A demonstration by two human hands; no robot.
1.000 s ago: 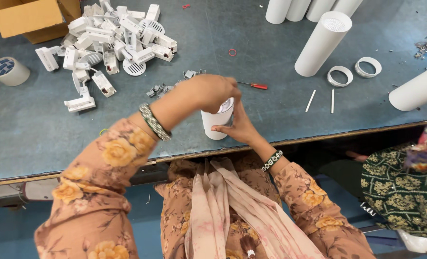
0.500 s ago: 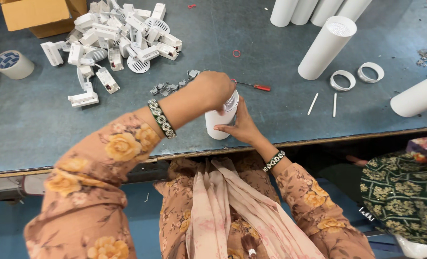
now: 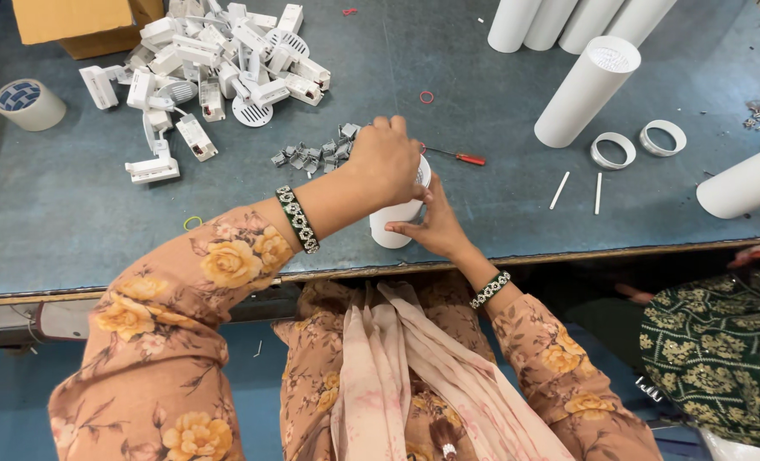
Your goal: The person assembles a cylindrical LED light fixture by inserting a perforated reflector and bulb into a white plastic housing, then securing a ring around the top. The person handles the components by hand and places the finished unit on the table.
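A short white cylinder (image 3: 390,224) stands near the front edge of the dark blue-grey table (image 3: 72,230). My left hand (image 3: 386,160) covers its top with the fingers closed over the rim; what is under the palm is hidden. My right hand (image 3: 431,224) wraps the cylinder's side from the right and holds it. Just behind my left hand lies a small heap of grey metal clips (image 3: 311,154). A red-handled screwdriver (image 3: 461,157) lies to the right of the hands.
A pile of white plastic parts (image 3: 218,68) sits at the back left, with a cardboard box (image 3: 81,21) and a tape roll (image 3: 28,104). Tall white tubes (image 3: 586,90) stand at the back right, near two white rings (image 3: 640,143) and two thin white sticks (image 3: 578,191). Another person's green patterned clothing (image 3: 713,367) is at lower right.
My left hand has shifted a little on top of the cylinder while the right hand keeps hold of its side. The view has drifted slightly.
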